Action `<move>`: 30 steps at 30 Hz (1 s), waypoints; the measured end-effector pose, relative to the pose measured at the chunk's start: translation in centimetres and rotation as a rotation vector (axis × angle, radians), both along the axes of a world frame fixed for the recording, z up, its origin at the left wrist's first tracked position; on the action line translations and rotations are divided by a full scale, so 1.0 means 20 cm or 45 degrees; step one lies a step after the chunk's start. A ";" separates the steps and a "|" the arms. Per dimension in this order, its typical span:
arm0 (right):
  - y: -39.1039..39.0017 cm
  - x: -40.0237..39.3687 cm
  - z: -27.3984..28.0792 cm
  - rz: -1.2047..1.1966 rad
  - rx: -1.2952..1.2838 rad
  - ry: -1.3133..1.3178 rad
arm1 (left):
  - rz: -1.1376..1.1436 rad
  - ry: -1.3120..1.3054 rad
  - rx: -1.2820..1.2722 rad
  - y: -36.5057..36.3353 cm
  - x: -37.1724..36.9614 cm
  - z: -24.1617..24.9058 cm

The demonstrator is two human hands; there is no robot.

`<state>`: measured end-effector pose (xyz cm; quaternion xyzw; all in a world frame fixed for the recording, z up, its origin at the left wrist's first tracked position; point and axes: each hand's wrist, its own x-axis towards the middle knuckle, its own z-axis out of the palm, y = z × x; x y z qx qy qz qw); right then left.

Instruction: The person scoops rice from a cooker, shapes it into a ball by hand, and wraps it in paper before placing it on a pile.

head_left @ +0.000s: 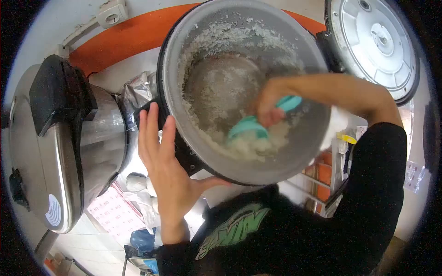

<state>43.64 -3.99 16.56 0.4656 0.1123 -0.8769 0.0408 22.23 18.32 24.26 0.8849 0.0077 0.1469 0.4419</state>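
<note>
A large grey cooking pot stands in front of me with its inner wall coated in white rice. Inside it, my right hand is wrapped round a teal rice scoop, and motion blurs both a little. The scoop's head dips into a mound of rice at the near side of the bottom. My left hand lies with fingers stretched out against the pot's outer left side, by the black side handle, its thumb along the near rim.
The pot's metal lid stands open at the upper right. To the left is a second steel cooker with its lid closed. Printed paper lies below it. A metal rack stands at the lower right; a wall socket is at the upper left.
</note>
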 end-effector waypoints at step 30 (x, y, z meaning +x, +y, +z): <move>0.00 -0.07 0.28 -0.661 -0.011 -0.088 | 0.012 0.066 0.096 0.00 0.05 0.01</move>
